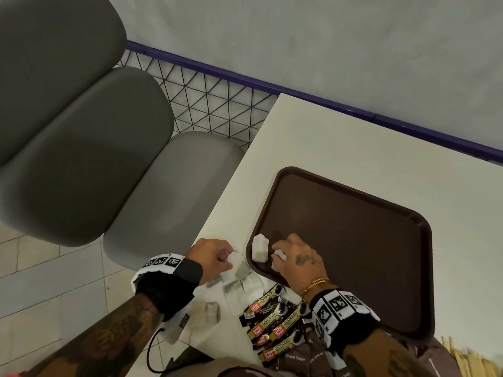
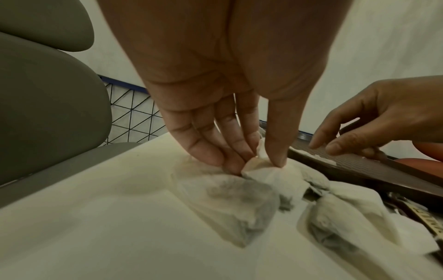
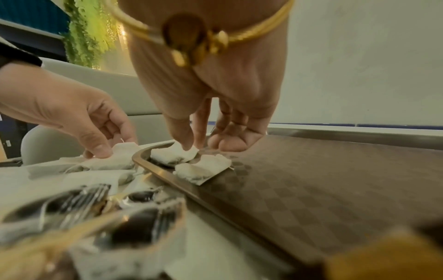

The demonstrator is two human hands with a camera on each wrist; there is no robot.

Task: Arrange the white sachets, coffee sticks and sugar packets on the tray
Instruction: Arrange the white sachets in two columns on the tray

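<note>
A brown tray (image 1: 353,213) lies on the white table (image 1: 326,137). My right hand (image 1: 276,254) hovers over its near left corner, where thumb and forefinger pinch a white sachet (image 3: 171,156). A second sachet (image 3: 203,168) lies flat on the tray beside it. Left of the tray, my left hand (image 1: 227,258) pinches the top of another white sachet (image 2: 263,171) from a loose pile of sachets (image 1: 245,288) on the table. Coffee sticks (image 1: 272,319) and brown sugar packets (image 1: 299,357) lie near the front edge, under my right wrist.
Grey padded seats (image 1: 81,159) stand left of the table, with a black wire grid (image 1: 212,104) behind them. A purple strip (image 1: 408,126) runs along the wall past the table's far edge. Most of the tray's floor (image 3: 335,180) is bare.
</note>
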